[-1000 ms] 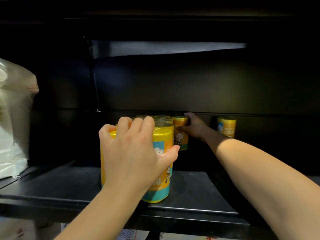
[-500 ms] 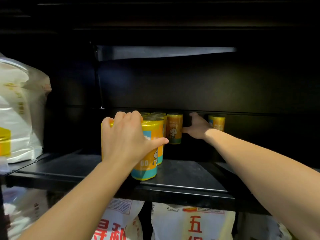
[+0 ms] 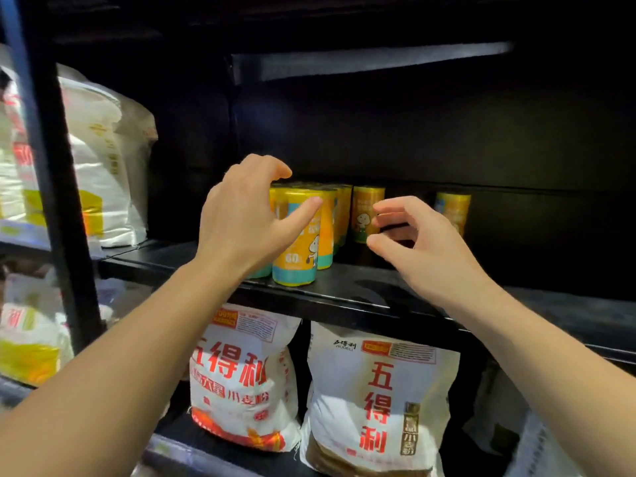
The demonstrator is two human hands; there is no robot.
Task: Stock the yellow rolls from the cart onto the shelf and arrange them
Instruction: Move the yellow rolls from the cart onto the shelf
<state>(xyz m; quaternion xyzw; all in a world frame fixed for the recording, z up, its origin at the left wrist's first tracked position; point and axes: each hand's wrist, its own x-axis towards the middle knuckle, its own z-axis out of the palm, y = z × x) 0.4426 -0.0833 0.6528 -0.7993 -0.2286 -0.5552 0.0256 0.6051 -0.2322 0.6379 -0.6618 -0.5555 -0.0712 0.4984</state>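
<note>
**Trainee:** Dark shelving fills the frame, and the black shelf (image 3: 361, 294) crosses the middle. Where do my rolls stand?

**Lead:** Your cluster of yellow rolls (image 3: 303, 235) stands upright at centre frame, the front one close to the shelf's edge. A single roll (image 3: 366, 215) stands just right of the cluster, apart from it, and another lone roll (image 3: 452, 211) sits further right near the back wall.

**Trainee:** And my hands?

**Lead:** Your left hand (image 3: 247, 218) is spread loose over the cluster's left side, its grip released, grasping nothing. Your right hand (image 3: 423, 246) hangs curled in front of the single roll, fingers parted, also empty.

**Trainee:** How do I finish the arranging well?

**Lead:** I'd judge the strays want closing up. Take each by its sides, slide it along the shelf rather than lifting it, and keep labels forward. Steady the cluster with your left hand, since tall narrow rolls may topple. The flour bags (image 3: 378, 401) below needn't be touched. I can't see the cart.
</note>
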